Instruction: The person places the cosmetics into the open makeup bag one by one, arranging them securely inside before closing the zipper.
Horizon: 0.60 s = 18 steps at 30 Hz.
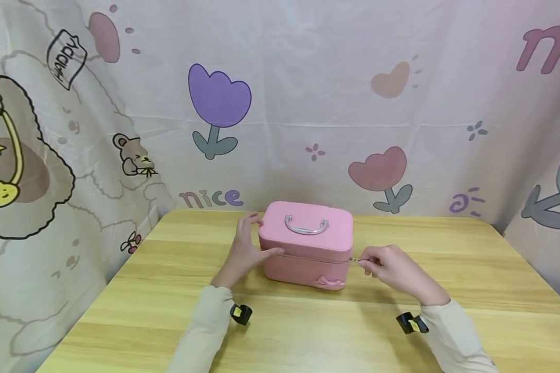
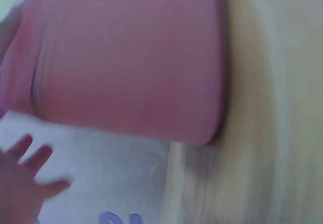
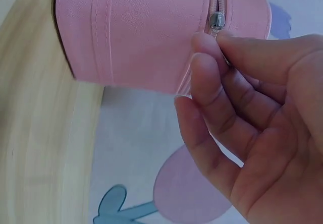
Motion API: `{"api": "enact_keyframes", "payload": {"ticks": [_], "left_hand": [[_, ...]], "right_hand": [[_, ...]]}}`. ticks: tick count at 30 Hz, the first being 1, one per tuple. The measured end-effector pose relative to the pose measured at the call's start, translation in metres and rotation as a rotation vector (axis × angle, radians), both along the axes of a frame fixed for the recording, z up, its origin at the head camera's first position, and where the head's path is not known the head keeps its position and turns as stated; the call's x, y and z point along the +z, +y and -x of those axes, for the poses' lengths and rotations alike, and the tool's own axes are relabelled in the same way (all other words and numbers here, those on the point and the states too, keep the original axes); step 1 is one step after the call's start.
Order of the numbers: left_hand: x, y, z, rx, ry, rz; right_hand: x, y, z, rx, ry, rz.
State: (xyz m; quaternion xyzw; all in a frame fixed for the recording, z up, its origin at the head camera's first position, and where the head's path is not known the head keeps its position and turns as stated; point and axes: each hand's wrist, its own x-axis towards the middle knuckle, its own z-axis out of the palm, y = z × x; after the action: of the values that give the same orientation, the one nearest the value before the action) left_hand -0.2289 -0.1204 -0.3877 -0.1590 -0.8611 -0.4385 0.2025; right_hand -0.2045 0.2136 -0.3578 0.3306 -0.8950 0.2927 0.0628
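A pink box-shaped case [image 1: 303, 233] stands upright on the table, with a silver handle [image 1: 306, 228] on its lid and a pink bow [image 1: 330, 282] low on its front. My right hand [image 1: 392, 269] pinches the zipper pull at the case's right end. In the right wrist view, thumb and forefinger meet just below the metal slider [image 3: 217, 20], hiding most of the pull. At the case's left end is my left hand [image 1: 246, 251], its thumb against the front by the zipper seam and its fingers spread toward the back corner. The lid is down.
The case sits on a light wood-grain table [image 1: 280, 331]. A printed cloth [image 1: 284, 103] with flowers and hearts hangs behind the table's back edge and along both sides. Each sleeve carries a small black wrist camera, one on the left [image 1: 241, 314] and one on the right [image 1: 411, 323].
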Motion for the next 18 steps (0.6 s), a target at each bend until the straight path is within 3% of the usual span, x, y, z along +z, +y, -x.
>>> {"api": "enact_keyframes", "payload": {"ticks": [4, 6, 8, 13, 18], "left_hand": [[-0.004, -0.013, 0.007, -0.232, -0.227, -0.17], [-0.011, -0.017, 0.013, -0.331, -0.285, -0.202], [-0.017, -0.018, 0.018, -0.391, -0.297, -0.222], [-0.022, -0.016, 0.023, -0.424, -0.289, -0.246], [-0.019, -0.01, 0.021, -0.4, -0.359, -0.157]], "right_hand": [[-0.001, 0.008, 0.003, -0.031, -0.016, 0.009], [-0.003, 0.01, 0.005, -0.039, -0.018, 0.01], [-0.004, 0.011, 0.006, -0.035, -0.028, 0.014], [-0.005, 0.01, 0.006, -0.016, -0.067, 0.017], [-0.003, 0.009, 0.004, 0.009, -0.095, 0.01]]}}
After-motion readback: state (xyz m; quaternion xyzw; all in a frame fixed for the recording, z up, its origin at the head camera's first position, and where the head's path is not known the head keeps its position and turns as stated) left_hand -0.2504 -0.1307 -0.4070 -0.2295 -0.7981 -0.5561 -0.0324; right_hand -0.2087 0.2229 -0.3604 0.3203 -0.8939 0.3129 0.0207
